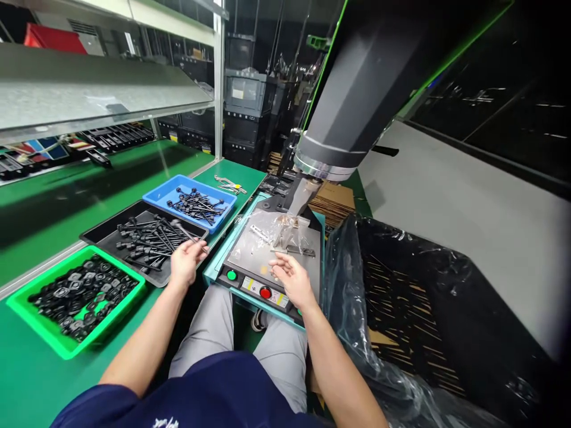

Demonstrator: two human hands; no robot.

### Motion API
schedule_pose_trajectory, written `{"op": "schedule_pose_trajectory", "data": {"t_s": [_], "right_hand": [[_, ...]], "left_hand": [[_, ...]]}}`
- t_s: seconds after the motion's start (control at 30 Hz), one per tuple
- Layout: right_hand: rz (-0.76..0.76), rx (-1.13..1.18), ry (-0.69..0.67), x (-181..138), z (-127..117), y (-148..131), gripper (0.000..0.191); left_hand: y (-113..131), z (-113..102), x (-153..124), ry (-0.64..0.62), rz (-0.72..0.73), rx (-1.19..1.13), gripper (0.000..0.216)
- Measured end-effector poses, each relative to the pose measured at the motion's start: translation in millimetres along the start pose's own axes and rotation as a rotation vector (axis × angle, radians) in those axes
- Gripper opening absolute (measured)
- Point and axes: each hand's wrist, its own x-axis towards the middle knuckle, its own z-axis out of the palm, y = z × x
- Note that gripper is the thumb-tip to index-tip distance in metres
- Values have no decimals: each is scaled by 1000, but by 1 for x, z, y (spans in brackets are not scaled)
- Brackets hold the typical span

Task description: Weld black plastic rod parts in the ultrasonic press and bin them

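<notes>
My left hand (pixel 184 264) is over the right edge of a black tray (pixel 100 229), its fingers closed on a thin black rod (pixel 193 236) with a knob-like end. Many similar rods (pixel 149 241) lie loosely piled in that tray. My right hand (pixel 292 279) hovers over the metal plate of a bench press machine (pixel 243 255), fingers loosely curled and apart, with nothing visible in them. Just beyond those fingertips sits a small fixture (pixel 289 238) with clear plastic about it, below the machine's tapered metal head (pixel 300 196).
A blue tray (pixel 160 191) holds more black rods; a green tray (pixel 66 351) holds small black parts. The machine front has a green button (pixel 231 275) and a red button (pixel 265 292). Pliers (pixel 229 184) lie behind. A plastic-lined bin (pixel 352 297) stands on the right.
</notes>
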Motion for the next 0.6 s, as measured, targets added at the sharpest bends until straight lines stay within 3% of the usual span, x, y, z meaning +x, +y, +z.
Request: {"op": "schedule_pose_trajectory", "data": {"t_s": [0.1,0.23,0.3,0.37,0.43,0.5,0.57,0.6], "right_hand": [[39,-9,-32,-15,-6,1,51],[99,-112,-17,-35,-27,-11,44],[114,-206,61,-39,-57,-19,42],[122,-323,208,-37,-102,-26,40],[148,-411,385,-30,-158,-27,36],[268,-499,517,-25,-212,-22,21],[436,-726,477,-25,-251,-9,12],[486,-867,435,-28,-261,0,17]], "left_hand": [[18,-12,17,129,-75,-63,32],[9,-14,-9,-74,-215,93,55],[3,-19,-31,-154,-154,211,61],[7,-35,-50,-150,-30,360,61],[22,-61,-62,-48,93,551,56],[47,-97,-65,154,162,769,51],[72,-139,-61,408,142,1033,46],[82,-160,-56,494,91,1211,43]]}}
